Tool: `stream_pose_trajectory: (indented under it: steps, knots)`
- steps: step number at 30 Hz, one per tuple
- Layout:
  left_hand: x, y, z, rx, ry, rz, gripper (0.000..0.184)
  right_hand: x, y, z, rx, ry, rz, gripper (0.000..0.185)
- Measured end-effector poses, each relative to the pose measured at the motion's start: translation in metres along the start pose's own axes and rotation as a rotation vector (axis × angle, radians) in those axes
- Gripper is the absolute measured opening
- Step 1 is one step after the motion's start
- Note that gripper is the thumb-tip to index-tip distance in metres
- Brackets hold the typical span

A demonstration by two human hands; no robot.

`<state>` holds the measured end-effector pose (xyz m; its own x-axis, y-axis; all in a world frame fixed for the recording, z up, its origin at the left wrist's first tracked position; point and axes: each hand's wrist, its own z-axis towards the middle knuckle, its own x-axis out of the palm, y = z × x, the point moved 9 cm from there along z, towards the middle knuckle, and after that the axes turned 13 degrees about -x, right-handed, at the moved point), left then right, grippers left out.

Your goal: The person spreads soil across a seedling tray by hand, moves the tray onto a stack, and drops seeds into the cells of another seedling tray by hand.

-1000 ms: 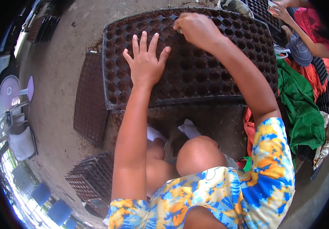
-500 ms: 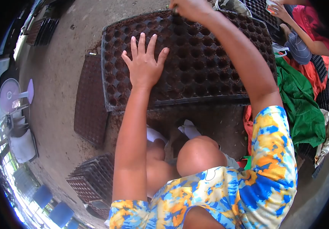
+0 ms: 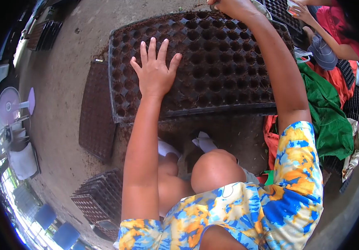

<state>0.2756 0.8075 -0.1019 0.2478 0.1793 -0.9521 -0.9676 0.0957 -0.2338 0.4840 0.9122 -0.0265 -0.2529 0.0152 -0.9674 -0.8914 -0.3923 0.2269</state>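
A large black seedling tray [image 3: 225, 71], with rows of round cells and brown soil in and around them, lies in front of me. My left hand [image 3: 155, 68] rests flat on the left half of the tray, fingers spread and holding nothing. At the far edge of the tray is my right hand [image 3: 235, 9], its fingers closed round a small dark object [image 3: 213, 6]. Most of that object is hidden by the hand and the top of the view, so its kind cannot be told.
Another dark tray [image 3: 96, 110] lies to the left, and a stack of trays [image 3: 100, 198] stands below it. Green cloth [image 3: 327, 108] and orange cloth lie at the right. Beyond them, another person's hand [image 3: 302, 12] holds a small item. A pink fan [image 3: 10, 104] stands far left.
My right hand has shifted to the right along the tray's far edge with the dark object. My left hand stays spread at the same spot on the tray.
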Motion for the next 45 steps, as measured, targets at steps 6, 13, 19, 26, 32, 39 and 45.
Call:
stream_pose_trajectory:
  steps: [6, 13, 19, 26, 32, 39, 45]
  knots:
    - [0.0, 0.001, -0.002, 0.012, -0.001, -0.016, 0.054, 0.019, -0.014, -0.007, -0.145, -0.118, -0.05, 0.013]
    - [-0.004, 0.006, 0.003, 0.007, 0.053, -0.153, 0.054, -0.003, 0.026, 0.008, -0.137, -0.207, 0.234, 0.023]
    - [-0.019, 0.033, 0.019, -0.058, 0.096, -0.339, 0.058, 0.064, 0.059, 0.036, -0.216, -0.18, 0.082, 0.021]
    - [-0.031, 0.11, 0.028, -0.361, 0.045, -0.205, 0.063, 0.033, 0.071, 0.022, -0.17, -0.08, 0.161, 0.019]
    - [-0.002, 0.142, 0.025, -0.483, 0.167, -0.378, 0.076, 0.051, 0.086, 0.011, -0.259, -0.085, 0.078, 0.02]
    - [0.007, 0.149, 0.036, -0.473, 0.175, -0.523, 0.077, 0.061, 0.108, -0.011, -0.296, -0.009, 0.063, 0.019]
    - [0.005, 0.146, 0.037, -0.457, 0.158, -0.414, 0.074, 0.026, 0.126, -0.028, -0.298, -0.026, 0.216, 0.018]
